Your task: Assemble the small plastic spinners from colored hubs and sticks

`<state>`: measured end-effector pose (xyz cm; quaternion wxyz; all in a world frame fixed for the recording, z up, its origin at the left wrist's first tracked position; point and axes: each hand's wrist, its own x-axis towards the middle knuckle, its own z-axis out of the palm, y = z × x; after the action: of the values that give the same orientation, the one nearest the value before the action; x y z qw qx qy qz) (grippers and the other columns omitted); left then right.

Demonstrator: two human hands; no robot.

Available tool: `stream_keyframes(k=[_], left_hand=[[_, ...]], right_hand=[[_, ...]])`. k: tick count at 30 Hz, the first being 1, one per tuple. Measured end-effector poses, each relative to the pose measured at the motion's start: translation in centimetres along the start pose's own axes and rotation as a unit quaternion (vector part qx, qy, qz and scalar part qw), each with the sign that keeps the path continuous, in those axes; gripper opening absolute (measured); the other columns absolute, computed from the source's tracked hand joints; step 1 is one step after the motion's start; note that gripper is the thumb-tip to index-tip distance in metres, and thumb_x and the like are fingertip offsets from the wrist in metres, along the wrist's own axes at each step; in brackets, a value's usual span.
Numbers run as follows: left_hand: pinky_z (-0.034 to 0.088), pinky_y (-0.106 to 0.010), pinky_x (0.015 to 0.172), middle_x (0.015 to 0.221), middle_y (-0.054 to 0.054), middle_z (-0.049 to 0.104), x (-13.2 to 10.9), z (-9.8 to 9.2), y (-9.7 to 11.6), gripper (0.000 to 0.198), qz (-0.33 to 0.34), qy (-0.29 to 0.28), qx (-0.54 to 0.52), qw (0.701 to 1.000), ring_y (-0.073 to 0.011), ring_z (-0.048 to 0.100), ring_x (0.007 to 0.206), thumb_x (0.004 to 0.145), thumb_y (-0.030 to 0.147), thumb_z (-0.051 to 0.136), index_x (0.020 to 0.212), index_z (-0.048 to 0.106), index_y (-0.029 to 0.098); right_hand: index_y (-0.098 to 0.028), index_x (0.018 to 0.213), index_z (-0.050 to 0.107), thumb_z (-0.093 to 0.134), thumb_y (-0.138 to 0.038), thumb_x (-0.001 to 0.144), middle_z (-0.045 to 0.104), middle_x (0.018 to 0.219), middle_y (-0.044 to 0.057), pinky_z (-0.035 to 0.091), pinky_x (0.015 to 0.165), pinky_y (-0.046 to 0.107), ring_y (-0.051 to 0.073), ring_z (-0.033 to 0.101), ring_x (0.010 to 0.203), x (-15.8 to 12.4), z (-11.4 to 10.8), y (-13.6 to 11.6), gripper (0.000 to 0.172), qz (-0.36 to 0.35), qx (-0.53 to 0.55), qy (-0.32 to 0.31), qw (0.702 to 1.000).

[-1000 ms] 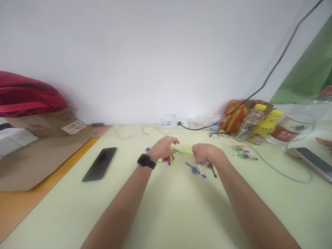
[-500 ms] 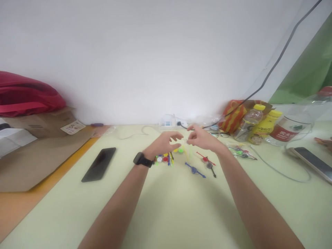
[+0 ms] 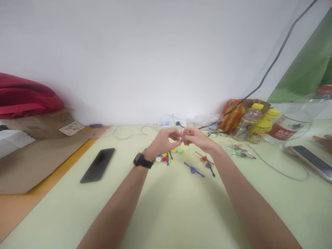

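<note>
My left hand [image 3: 167,140], with a dark watch [image 3: 142,160] on its wrist, meets my right hand [image 3: 195,139] above the table. The fingertips of both are pinched on a small whitish, clear piece [image 3: 181,138], mostly covered by the fingers. Below my right hand lie a blue arrow spinner [image 3: 192,169], a red arrow spinner [image 3: 204,158] and a black arrow spinner [image 3: 208,165]. Under my left hand, partly hidden, are several small coloured parts, among them a white disc [image 3: 158,159], a red disc [image 3: 164,159] and a green disc [image 3: 180,150].
A black phone [image 3: 98,165] lies at left, beside cardboard [image 3: 44,162]. To the right are a bag of arrow pieces [image 3: 241,152], bottles [image 3: 261,128], a large water bottle [image 3: 287,129], a cable [image 3: 281,174] and another phone [image 3: 311,160]. A power strip [image 3: 167,121] sits by the wall.
My hands, apart half a second ago with fingers spread or curled, have come together, and their fingertips now meet around the small whitish piece. The view has shifted slightly.
</note>
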<state>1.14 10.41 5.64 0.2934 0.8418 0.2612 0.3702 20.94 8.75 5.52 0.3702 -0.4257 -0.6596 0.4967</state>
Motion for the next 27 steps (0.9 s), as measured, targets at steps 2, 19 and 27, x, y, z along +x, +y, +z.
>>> stream_keyframes(k=[2, 19, 27], left_hand=[[0.057, -0.026, 0.074, 0.086, -0.004, 0.073, -0.2, 0.0, -0.3, 0.010, -0.017, -0.017, -0.003, 1.000, -0.0157, 0.069, 0.078, 0.084, 0.025, 0.067, 0.087, 0.068, 0.016], [0.053, -0.029, 0.064, 0.083, -0.005, 0.074, -1.3, 1.2, -3.4, 0.016, -0.127, -0.210, 0.122, 0.962, -0.0229, 0.069, 0.074, 0.064, 0.028, 0.076, 0.077, 0.079, 0.020], [0.052, -0.032, 0.081, 0.104, -0.008, 0.071, -1.6, -0.1, -4.3, 0.045, -0.121, -0.153, 0.225, 0.955, -0.0291, 0.064, 0.102, 0.065, 0.048, 0.083, 0.102, 0.076, 0.023]], right_hand=[[-0.020, 0.087, 0.055, 0.050, -0.025, 0.080, 0.049, 0.068, -0.004, 0.037, 0.060, 0.023, 0.012, 0.046, 0.063, 0.1, 0.4, 0.1, 0.010, 0.010, -0.045, 0.008, 0.999], [-0.014, 0.112, 0.067, 0.060, -0.019, 0.085, 0.069, 0.121, 0.018, 0.047, 0.082, 0.030, 0.027, 0.065, 0.108, 1.0, -2.4, 4.8, 0.028, 0.189, -0.423, 0.057, 0.884], [-0.019, 0.061, 0.066, 0.077, -0.035, 0.071, 0.071, 0.067, 0.007, 0.045, 0.057, 0.032, 0.022, 0.064, 0.060, -1.3, -0.9, 0.0, 0.022, 0.220, -0.426, -0.131, 0.868]])
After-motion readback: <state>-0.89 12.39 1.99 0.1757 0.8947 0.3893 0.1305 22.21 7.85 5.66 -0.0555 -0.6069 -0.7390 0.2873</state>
